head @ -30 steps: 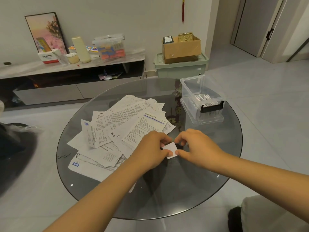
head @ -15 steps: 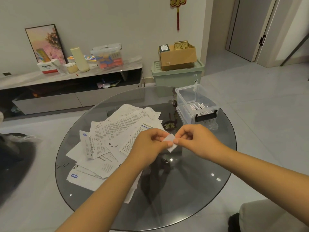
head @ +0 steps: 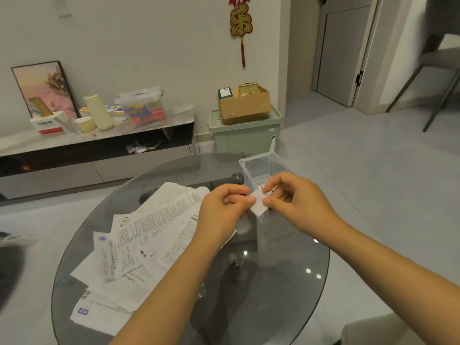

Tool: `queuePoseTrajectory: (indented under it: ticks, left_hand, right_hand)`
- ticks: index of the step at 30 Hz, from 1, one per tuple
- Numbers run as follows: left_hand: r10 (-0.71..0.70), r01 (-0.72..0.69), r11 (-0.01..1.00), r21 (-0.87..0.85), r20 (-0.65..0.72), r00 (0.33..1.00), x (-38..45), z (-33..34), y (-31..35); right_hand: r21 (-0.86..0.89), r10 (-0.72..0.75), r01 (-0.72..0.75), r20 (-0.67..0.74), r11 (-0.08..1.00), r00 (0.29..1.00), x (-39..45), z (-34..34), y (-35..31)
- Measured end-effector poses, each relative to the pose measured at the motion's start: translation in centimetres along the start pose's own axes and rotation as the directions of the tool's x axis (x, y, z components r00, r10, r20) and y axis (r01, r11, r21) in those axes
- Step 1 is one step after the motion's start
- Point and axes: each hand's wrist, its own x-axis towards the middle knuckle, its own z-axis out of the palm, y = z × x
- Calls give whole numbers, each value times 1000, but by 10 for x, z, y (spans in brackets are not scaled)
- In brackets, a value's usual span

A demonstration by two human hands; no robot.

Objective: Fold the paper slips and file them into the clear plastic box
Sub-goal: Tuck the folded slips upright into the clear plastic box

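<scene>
Glass fills the lower frame: the round table, its near edge cut off at the bottom. Printed paper slips spread across its left half. At centre we now see both hands raised in front of the clear plastic box, hiding its contents, which were visible a second ago. Our left hand and right hand each pinch the small folded slip between them, above the tabletop.
</scene>
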Motion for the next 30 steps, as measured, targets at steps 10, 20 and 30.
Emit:
queuePoseTrajectory:
  ticks: [10, 20, 30]
  left_hand:
    - [301, -592, 474, 652, 512, 804, 53, 39, 0]
    - [248, -703, 258, 663, 658, 711, 75, 54, -10]
    - [289, -683, 292, 669, 619, 730, 76, 52, -18]
  right_hand:
    - [-437, -100, -21, -252, 899, 963, 38, -33, 32]
    - [-558, -52, -55, -174, 828, 983, 55, -26, 36]
    - [-670, 49, -62, -38, 740, 998, 66, -21, 35]
